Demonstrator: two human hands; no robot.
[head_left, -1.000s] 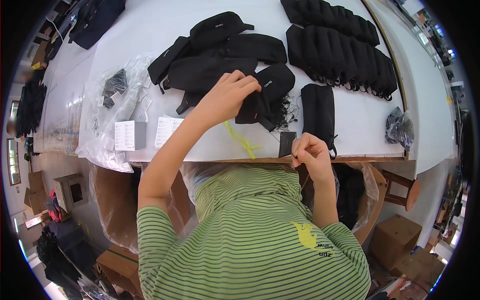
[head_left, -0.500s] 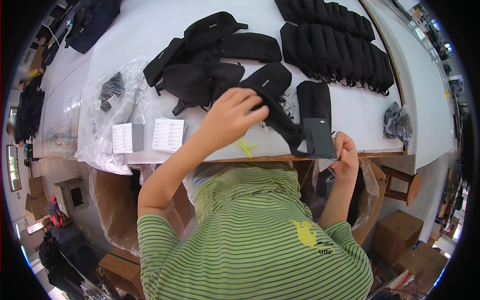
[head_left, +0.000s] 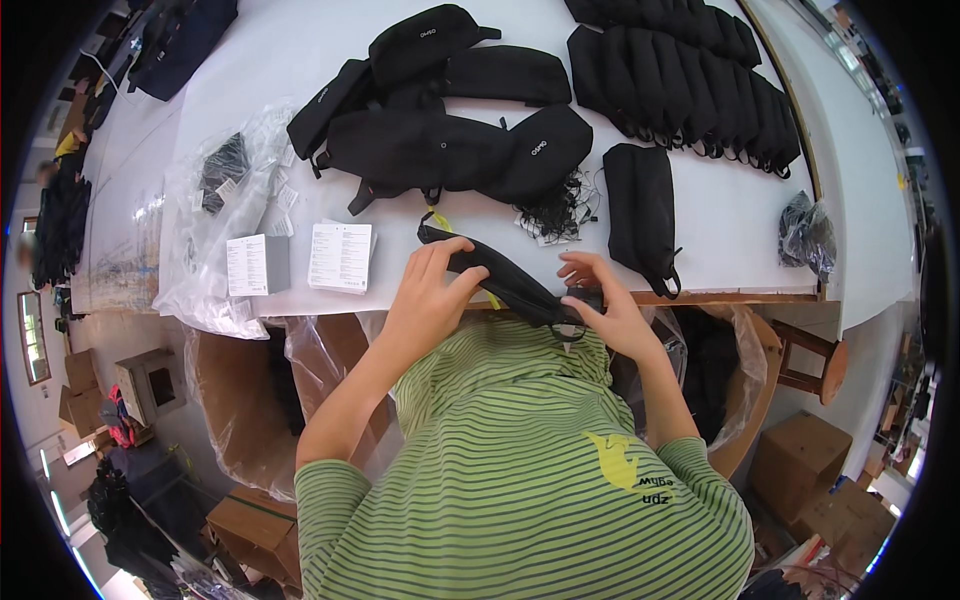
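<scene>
White surface [head_left: 250, 70] carries black pouches [head_left: 450, 150] and paper cards [head_left: 340, 256]. Left hand [head_left: 430, 295] and right hand [head_left: 605, 305], both grips closed on one black pouch [head_left: 500, 280], held at surface edge above striped shirt.
</scene>
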